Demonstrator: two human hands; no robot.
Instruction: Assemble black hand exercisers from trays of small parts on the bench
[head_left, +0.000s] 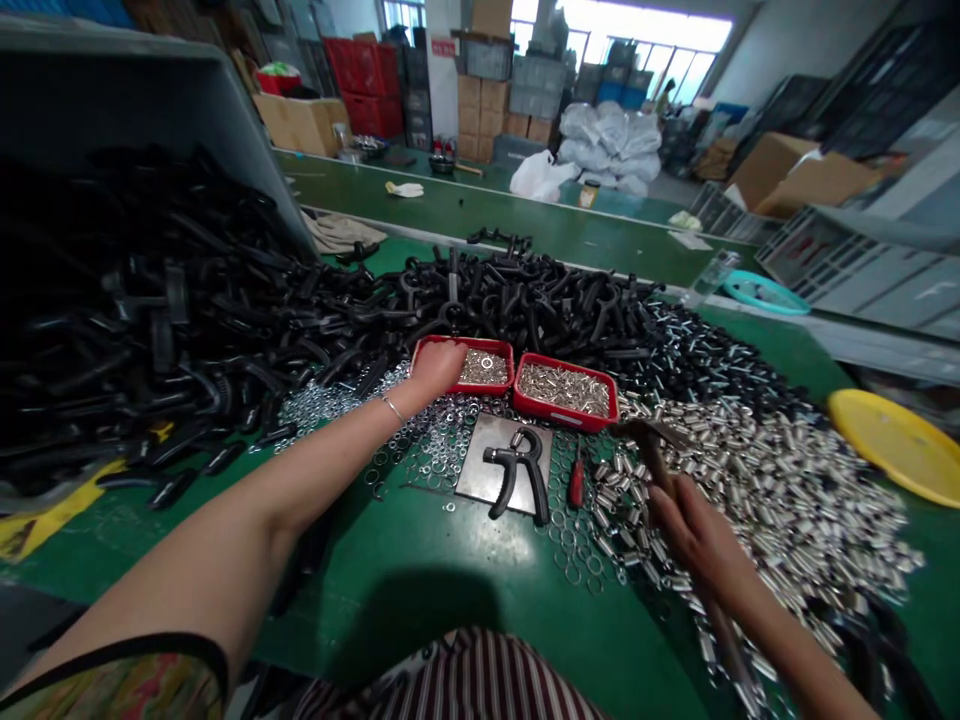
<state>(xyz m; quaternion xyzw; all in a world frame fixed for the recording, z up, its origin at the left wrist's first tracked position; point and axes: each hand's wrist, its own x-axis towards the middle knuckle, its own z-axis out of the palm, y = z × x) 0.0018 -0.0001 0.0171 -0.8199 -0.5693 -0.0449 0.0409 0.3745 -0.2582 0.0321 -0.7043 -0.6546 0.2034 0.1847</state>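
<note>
My left hand (pixel 441 366) reaches into the left red tray (pixel 513 372), which holds small metal pieces. Its fingers look bent and closed; what they pinch, if anything, is hidden. In my right hand (pixel 686 520) is a hammer (pixel 654 452), gripped by its handle over the pile of metal springs (pixel 757 500). Between the hands, a black hand grip strengthener (pixel 534 470) lies on a square metal plate (pixel 480 470). A second red tray (pixel 566 421) of small metal pins sits right of the first. A red-handled screwdriver (pixel 577 482) lies beside the plate.
Black handles (pixel 495 300) are heaped behind the trays and spill from a grey bin (pixel 262 130) at left. Loose rings (pixel 574 550) and small washers surround the plate. A yellow lid (pixel 892 440) lies at right. Grey crates (pixel 892 265) stand behind it.
</note>
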